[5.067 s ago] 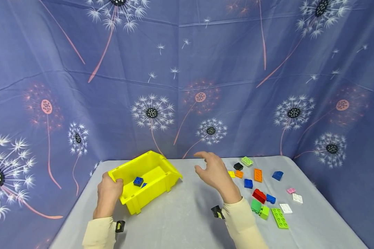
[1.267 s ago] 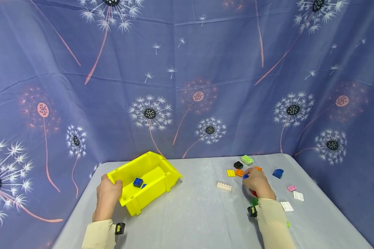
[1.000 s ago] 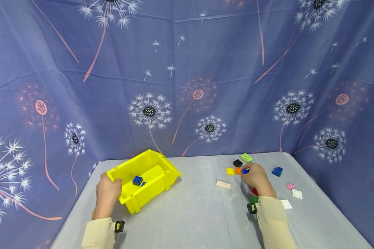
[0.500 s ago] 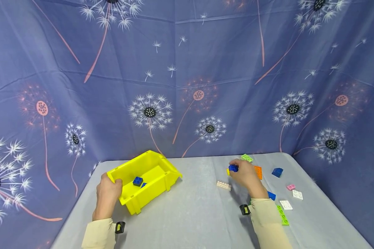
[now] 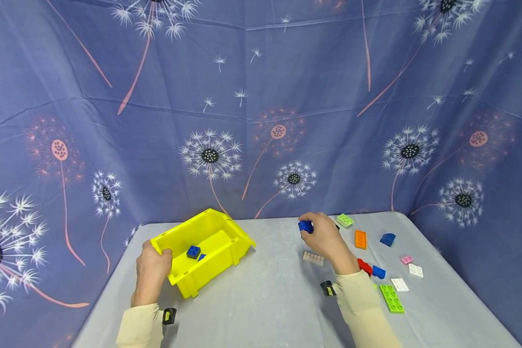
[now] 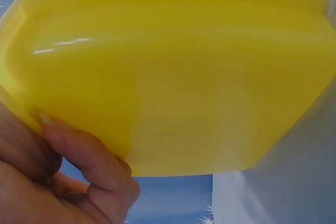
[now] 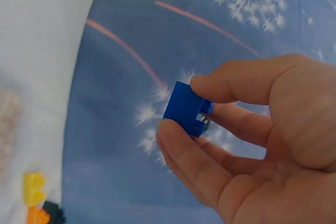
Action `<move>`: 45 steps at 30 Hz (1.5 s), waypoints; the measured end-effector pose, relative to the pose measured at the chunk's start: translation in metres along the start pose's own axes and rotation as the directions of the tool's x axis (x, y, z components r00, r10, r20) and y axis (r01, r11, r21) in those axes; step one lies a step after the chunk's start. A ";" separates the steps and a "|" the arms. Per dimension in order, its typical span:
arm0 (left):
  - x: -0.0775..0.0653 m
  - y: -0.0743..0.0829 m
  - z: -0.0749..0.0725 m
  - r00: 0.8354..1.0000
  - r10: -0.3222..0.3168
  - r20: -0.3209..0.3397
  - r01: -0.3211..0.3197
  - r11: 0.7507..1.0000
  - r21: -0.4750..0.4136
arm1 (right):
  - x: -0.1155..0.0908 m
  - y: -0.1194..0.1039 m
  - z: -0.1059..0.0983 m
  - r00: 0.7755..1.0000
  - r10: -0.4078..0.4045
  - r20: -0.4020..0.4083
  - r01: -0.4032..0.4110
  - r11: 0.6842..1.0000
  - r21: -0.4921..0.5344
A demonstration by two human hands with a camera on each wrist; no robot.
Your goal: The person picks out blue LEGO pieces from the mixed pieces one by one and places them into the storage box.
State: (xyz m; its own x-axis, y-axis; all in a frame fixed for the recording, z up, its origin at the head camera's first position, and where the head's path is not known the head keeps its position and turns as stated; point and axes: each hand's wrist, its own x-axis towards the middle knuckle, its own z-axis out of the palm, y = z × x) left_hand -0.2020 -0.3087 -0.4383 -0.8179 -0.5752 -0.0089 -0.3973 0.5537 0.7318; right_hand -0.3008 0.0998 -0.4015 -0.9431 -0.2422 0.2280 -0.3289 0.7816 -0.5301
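Observation:
My left hand [image 5: 151, 269] grips the near-left rim of a yellow plastic bin [image 5: 213, 271], its thumb over the edge. Two blue pieces lie inside, one of them a studded blue brick [image 5: 193, 252]. In the left wrist view, curled fingers press against the bin's yellow wall [image 6: 178, 87]. My right hand [image 5: 326, 238] pinches another blue brick [image 7: 184, 107] between thumb and fingertips, with its studs turned toward the palm in the right wrist view. That brick hangs above the table, back of a pale studded brick [image 5: 313, 258].
Loose bricks lie on the right of the grey table [image 5: 252, 314]: an orange one [image 5: 360, 239], a red one [image 5: 365, 267], a long lime one [image 5: 391, 298], a dark blue one [image 5: 387, 239], and several more. A patterned blue cloth [image 5: 252, 96] hangs behind the table.
My right hand has picked the blue brick up from among the loose bricks and carried it left and upward. The pale brick now lies on the table. My left hand stays on the bin.

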 end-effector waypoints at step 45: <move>-0.001 -0.004 0.003 0.999 0.031 -0.017 -0.032 0.999 -0.013 | 0.024 -0.131 0.055 0.964 -0.262 0.032 0.255 0.955 0.154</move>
State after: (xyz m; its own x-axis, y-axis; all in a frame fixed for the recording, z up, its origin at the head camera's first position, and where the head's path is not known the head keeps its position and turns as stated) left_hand -0.2009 -0.3090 -0.4429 -0.8227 -0.5679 0.0258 -0.3661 0.5639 0.7402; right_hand -0.2833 -0.0397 -0.3716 -0.8248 -0.4573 0.3327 -0.5619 0.5961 -0.5735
